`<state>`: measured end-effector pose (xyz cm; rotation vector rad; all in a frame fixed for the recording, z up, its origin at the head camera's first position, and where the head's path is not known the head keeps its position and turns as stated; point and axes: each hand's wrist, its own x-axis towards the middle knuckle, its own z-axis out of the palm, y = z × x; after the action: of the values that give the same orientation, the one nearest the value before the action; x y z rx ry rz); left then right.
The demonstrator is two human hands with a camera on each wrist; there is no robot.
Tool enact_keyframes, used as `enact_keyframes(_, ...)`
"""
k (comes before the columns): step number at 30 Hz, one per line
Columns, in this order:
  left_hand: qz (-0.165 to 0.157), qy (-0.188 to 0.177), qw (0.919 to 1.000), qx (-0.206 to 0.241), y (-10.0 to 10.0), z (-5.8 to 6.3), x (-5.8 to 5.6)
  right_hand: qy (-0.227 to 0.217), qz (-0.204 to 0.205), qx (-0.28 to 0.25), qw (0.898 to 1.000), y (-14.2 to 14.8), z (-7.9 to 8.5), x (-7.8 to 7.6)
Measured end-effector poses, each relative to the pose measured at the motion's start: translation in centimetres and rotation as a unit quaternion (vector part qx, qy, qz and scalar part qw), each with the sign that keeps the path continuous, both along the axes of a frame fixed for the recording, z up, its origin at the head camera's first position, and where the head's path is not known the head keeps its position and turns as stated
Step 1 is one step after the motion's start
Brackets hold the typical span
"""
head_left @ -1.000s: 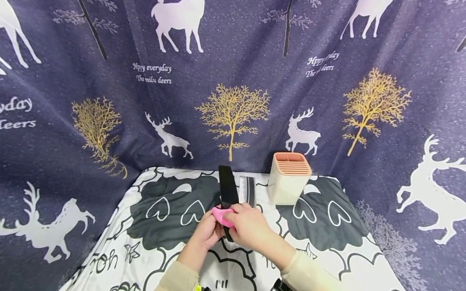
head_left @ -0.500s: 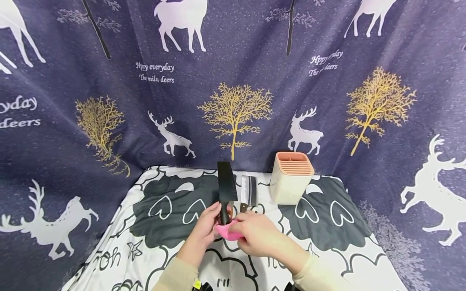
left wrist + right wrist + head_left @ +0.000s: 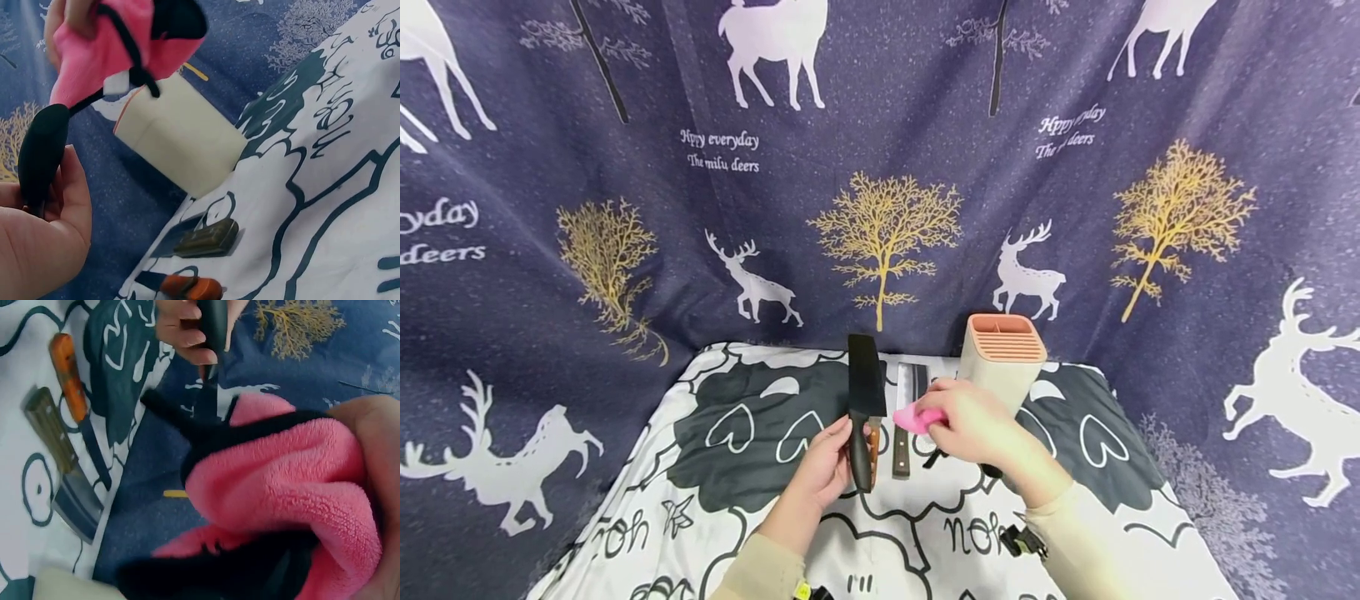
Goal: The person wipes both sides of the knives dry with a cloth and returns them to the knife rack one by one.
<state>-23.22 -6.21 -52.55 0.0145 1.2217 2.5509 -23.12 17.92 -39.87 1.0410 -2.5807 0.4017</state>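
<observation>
My left hand holds a black kitchen knife by its dark handle, the broad blade pointing away from me. To its right, my right hand grips a pink cloth with black trim, apart from the knife in the head view. The right wrist view shows the cloth's fluffy pile bunched up close. Below the cloth lies a cleaver with a dark wooden handle, its blade partly covered. A knife with an orange-brown handle lies beside it, mostly hidden by the held knife in the head view.
A cream knife block with an orange slotted top stands at the back right, partly behind my right hand. The surface is covered by a black-and-white printed cloth. A dark blue deer-print curtain hangs behind and at both sides.
My right hand has moved the pink cloth from around the knife's handle away to the right and farther back. My left hand still holds the knife, whose handle is now uncovered.
</observation>
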Motion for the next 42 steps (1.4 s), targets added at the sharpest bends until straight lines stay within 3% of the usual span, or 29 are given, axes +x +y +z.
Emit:
enact_keyframes(4, -0.002, 0.013, 0.9999, -0.002, 0.6, 0.4, 0.2, 0.060, -0.067, 0.005, 0.996, -1.9, -0.1, -0.3)
enact_keyframes(8, 0.005, 0.004, 1.0000, -0.003, 1.3, 0.9, 0.2, 0.106, -0.098, 0.020, 0.989, -4.6, -0.9, 0.0)
enact_keyframes(15, 0.004, 0.002, 0.9998, 0.020, 2.0, 1.3, 0.4, 0.063, -0.125, 0.061, 0.988, -7.5, -3.0, 1.1)
enact_keyframes(20, 0.007, 0.000, 1.0000, 0.003, 1.8, 1.3, 0.5, 0.042, -0.109, 0.050, 0.992, -7.6, -3.4, 1.3)
enact_keyframes(28, -0.035, 0.014, 0.9993, -0.001, 1.6, 0.4, 0.4, 0.040, -0.100, 0.060, 0.992, -7.1, -4.2, 2.1)
enact_keyframes(42, -0.060, 0.001, 0.9982, 0.001, 1.9, -0.4, 0.3, 0.044, -0.111, 0.101, 0.988, -6.9, -4.3, 3.0)
